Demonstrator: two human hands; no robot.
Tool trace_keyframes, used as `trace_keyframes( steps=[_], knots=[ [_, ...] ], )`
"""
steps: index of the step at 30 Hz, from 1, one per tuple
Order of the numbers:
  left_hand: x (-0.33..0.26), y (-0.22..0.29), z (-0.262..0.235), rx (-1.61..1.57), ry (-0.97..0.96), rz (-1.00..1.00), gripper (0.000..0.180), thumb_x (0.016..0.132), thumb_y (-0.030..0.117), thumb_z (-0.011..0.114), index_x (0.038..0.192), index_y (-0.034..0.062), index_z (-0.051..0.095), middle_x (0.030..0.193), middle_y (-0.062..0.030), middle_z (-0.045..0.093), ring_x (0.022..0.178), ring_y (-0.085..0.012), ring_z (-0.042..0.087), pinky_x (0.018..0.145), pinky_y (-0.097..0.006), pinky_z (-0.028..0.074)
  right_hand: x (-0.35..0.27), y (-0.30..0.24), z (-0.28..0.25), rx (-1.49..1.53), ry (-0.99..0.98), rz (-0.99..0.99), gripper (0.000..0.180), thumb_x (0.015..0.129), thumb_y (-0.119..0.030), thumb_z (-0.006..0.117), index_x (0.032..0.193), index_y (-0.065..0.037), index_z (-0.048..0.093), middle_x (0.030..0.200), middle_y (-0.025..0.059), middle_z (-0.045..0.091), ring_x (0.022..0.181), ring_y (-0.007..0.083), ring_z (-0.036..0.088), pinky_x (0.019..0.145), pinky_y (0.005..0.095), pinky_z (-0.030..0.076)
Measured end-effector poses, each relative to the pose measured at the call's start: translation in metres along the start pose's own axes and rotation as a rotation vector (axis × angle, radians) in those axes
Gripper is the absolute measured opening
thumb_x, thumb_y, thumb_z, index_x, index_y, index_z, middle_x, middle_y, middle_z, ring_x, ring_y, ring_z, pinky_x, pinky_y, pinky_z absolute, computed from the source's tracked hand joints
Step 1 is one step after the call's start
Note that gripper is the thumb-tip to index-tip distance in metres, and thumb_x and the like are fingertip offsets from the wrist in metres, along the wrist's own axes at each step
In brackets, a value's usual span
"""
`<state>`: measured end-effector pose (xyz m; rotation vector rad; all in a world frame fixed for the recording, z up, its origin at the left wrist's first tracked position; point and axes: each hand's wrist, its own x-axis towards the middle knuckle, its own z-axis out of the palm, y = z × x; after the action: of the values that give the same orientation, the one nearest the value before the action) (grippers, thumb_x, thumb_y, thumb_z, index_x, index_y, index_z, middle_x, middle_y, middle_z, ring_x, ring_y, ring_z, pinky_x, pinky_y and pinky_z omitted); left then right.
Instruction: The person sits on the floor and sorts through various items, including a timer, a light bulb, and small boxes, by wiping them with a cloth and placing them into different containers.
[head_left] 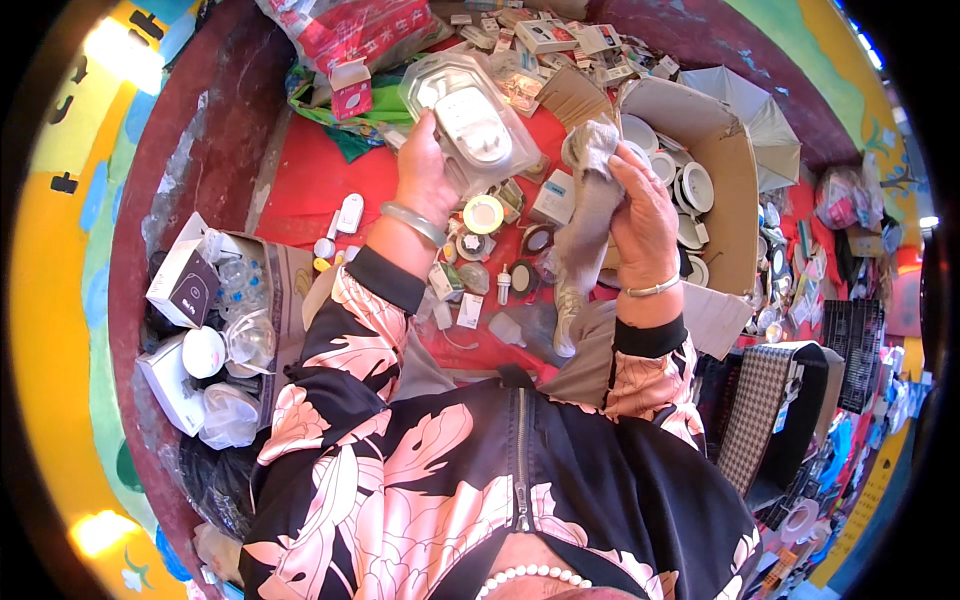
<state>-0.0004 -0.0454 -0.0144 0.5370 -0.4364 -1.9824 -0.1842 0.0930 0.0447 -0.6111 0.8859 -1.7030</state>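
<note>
My left hand [424, 168] grips the near edge of a clear plastic blister pack [516, 152], thumb on top. Inside the pack lies a white rounded device [472, 122]. On the other side, a limp grey cloth [597, 195] hangs from the closed fingers of my right hand [645, 210]. The cloth is apart from the pack, and its lower end falls toward my leg. Between my forearms, a yellow-rimmed round item [483, 214], a small blue-and-white box [553, 198] and a white bulb [503, 288] lie on a red cloth [318, 185].
An open cardboard box [728, 190] with white round fittings stands right of my right hand. At left, another box [288, 290] holds clear plastic pieces beside a dark-and-white carton [190, 290]. A pink carton [351, 90] and heaped small packages [545, 36] are at the far side.
</note>
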Motion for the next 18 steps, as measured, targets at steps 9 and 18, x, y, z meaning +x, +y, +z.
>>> trace_keyframes(
  steps=[9, 18],
  knots=[
    [-0.029, -0.012, 0.039, -0.051, -0.032, 0.038, 0.052, 0.097, 0.038, 0.019, 0.123, 0.0007, 0.044, 0.116, -0.0173, 0.055, 0.105, -0.0318, 0.056, 0.092, -0.044, 0.046, 0.002, 0.08, 0.03, -1.605, 0.053, -0.663, 0.039, 0.076, 0.0, 0.049, 0.113, 0.011, 0.053, 0.119, 0.0255, 0.05, 0.113, 0.0409, 0.045, 0.099, 0.041, 0.037],
    [-0.019, -0.022, 0.022, -0.063, 0.108, 0.228, 0.043, 0.098, 0.038, 0.027, 0.121, 0.006, 0.045, 0.114, -0.0122, 0.055, 0.1, -0.0274, 0.057, 0.089, -0.042, 0.047, -0.023, 0.083, 0.063, -1.612, -0.149, -0.625, 0.03, 0.071, 0.002, 0.051, 0.099, 0.009, 0.057, 0.104, 0.0215, 0.056, 0.096, 0.0373, 0.051, 0.085, 0.0401, 0.043]
  ],
)
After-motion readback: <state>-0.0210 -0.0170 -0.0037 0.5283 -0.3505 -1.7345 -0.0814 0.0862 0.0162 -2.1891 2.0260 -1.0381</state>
